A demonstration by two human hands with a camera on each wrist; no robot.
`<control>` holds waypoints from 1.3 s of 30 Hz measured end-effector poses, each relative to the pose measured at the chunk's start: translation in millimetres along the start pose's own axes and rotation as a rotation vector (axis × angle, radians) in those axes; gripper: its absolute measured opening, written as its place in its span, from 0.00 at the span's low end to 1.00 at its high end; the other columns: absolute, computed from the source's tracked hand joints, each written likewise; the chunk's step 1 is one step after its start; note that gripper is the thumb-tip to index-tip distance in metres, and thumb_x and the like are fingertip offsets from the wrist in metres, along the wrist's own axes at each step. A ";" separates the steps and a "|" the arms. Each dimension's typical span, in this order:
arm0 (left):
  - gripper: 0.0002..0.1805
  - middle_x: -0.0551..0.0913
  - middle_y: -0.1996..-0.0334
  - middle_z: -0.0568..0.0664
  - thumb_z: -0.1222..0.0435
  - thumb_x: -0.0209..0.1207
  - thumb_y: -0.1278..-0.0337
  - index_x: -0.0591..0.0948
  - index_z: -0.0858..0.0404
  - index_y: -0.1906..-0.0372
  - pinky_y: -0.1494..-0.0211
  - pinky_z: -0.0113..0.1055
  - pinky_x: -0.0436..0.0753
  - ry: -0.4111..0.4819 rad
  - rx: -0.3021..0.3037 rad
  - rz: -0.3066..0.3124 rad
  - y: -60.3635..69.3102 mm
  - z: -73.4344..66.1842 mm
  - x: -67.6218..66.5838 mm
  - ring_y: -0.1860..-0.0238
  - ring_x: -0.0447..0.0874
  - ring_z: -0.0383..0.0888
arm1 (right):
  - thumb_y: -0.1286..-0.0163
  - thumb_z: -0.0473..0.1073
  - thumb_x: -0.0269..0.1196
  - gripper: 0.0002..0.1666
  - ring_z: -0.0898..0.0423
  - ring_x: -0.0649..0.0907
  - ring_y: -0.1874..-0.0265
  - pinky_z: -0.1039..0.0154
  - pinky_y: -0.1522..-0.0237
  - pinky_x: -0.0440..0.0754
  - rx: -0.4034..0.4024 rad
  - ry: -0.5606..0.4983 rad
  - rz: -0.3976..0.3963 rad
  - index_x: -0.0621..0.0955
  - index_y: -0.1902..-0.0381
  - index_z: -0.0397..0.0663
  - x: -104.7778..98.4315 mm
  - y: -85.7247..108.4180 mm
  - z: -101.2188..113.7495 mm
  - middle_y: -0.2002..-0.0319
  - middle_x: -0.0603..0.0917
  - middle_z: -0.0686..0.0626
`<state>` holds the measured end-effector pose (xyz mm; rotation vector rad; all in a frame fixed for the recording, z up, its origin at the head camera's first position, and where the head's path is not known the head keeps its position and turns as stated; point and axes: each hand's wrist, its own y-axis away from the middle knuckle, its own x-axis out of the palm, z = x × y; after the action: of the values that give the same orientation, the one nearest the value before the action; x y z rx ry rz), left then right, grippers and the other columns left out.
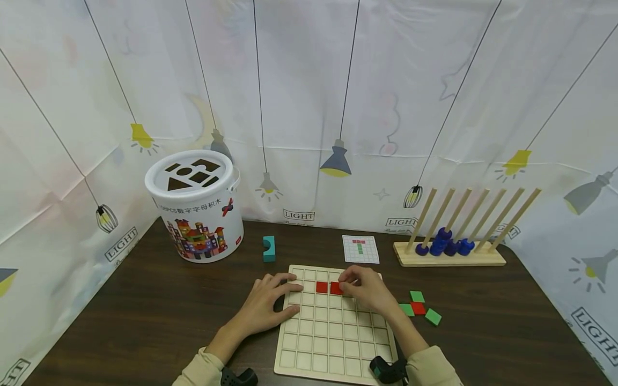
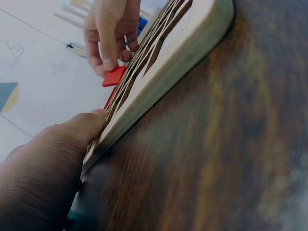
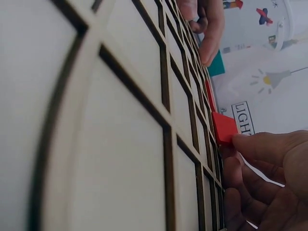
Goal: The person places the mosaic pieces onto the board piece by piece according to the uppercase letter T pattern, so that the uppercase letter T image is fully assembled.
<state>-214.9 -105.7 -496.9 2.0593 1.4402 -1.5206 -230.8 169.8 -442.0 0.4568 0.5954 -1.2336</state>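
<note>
A wooden grid board (image 1: 320, 343) lies on the dark table. One red square tile (image 1: 321, 287) sits in a cell near its far edge. Just right of that, my right hand (image 1: 369, 289) pinches a second red square tile (image 3: 224, 129) between thumb and fingers; in the right wrist view it stands tilted at the board's surface. My left hand (image 1: 264, 305) rests along the board's left edge, fingers stretched over the border and thumb lower down. The left wrist view shows that thumb (image 2: 89, 122) against the board's rim.
Several green tiles (image 1: 433, 317) and a red tile (image 1: 418, 308) lie right of the board. Behind it is a pattern card (image 1: 361, 256). A peg rack (image 1: 451, 260) with blue beads, a teal block (image 1: 273, 250) and a white bucket (image 1: 203, 187) stand toward the back.
</note>
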 end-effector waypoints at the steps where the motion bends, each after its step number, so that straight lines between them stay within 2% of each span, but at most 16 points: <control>1: 0.23 0.71 0.37 0.43 0.44 0.58 0.42 0.77 0.42 0.42 0.53 0.42 0.63 -0.002 -0.002 0.001 -0.1 0.3 -0.2 0.50 0.69 0.42 | 0.36 0.37 0.62 0.05 0.57 0.80 0.70 0.65 0.68 0.77 -0.006 0.001 0.003 0.81 0.62 0.42 0.2 -0.4 0.4 0.67 0.84 0.48; 8: 0.23 0.71 0.38 0.43 0.44 0.58 0.43 0.77 0.41 0.42 0.53 0.41 0.63 -0.012 -0.007 0.003 0.1 2.7 -1.1 0.50 0.68 0.42 | 0.35 0.38 0.62 0.05 0.58 0.78 0.70 0.65 0.69 0.76 -0.028 0.024 0.029 0.81 0.62 0.44 2.5 -2.5 3.0 0.67 0.82 0.49; 18: 0.23 0.71 0.37 0.41 0.43 0.57 0.42 0.76 0.40 0.42 0.54 0.40 0.62 -0.021 0.014 -0.014 -3.2 4.4 4.7 0.51 0.68 0.41 | 0.36 0.37 0.62 0.03 0.59 0.77 0.71 0.66 0.70 0.72 -0.011 0.087 -0.010 0.81 0.64 0.44 2.1 -2.6 4.5 0.71 0.81 0.50; 28: 0.23 0.71 0.37 0.42 0.44 0.58 0.43 0.76 0.41 0.42 0.52 0.43 0.63 -0.013 -0.007 0.012 1.5 2.1 1.7 0.48 0.69 0.43 | 0.38 0.36 0.63 0.06 0.59 0.74 0.73 0.68 0.72 0.71 -0.051 0.073 0.013 0.80 0.63 0.41 7.8 -2.2 2.2 0.73 0.78 0.51; 34: 0.23 0.71 0.37 0.43 0.44 0.58 0.43 0.77 0.41 0.42 0.52 0.43 0.63 -0.009 0.000 0.007 0.4 0.5 1.5 0.49 0.69 0.43 | 0.37 0.38 0.63 0.06 0.58 0.75 0.73 0.67 0.71 0.72 -0.035 0.081 0.015 0.80 0.62 0.42 6.8 0.3 3.1 0.72 0.78 0.51; 39: 0.23 0.71 0.37 0.42 0.44 0.58 0.43 0.77 0.41 0.42 0.53 0.42 0.63 -0.012 0.000 0.004 0.2 1.3 2.7 0.49 0.69 0.42 | 0.35 0.39 0.62 0.06 0.57 0.77 0.71 0.67 0.69 0.74 -0.055 0.073 0.035 0.80 0.62 0.43 3.6 3.9 3.9 0.70 0.79 0.51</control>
<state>-215.6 -105.1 -499.7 2.0482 1.4317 -1.5283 -225.7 165.8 -441.2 0.4656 0.6792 -1.1679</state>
